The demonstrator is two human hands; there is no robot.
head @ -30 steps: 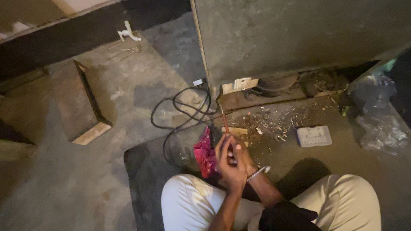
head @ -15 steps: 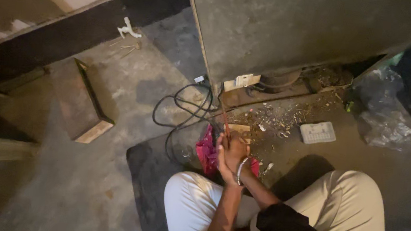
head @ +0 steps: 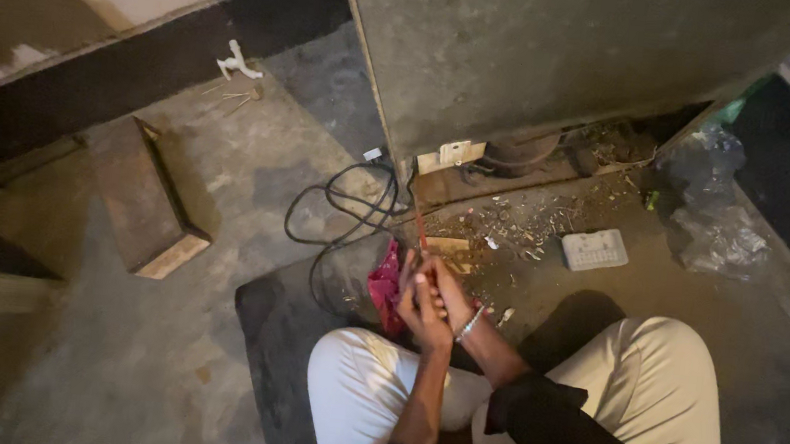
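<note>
I sit on the floor with my knees apart. My left hand (head: 416,301) and my right hand (head: 451,293) are pressed together in front of me. Both close around the lower end of a thin red wire (head: 419,226). The wire runs up to the open base of a large grey appliance (head: 545,63). A bracelet sits on my right wrist. A crumpled pink-red cloth (head: 382,288) lies just left of my hands. What the fingertips do is too small to tell.
A coiled black cable (head: 338,209) lies left of the wire. Debris litters the floor by a white rectangular block (head: 595,249). A clear plastic bag (head: 716,219) sits at right and a wooden box (head: 141,198) at left. I sit on a dark mat (head: 276,355).
My hands stay clasped on the red wire and have shifted only slightly. The view has drifted a little.
</note>
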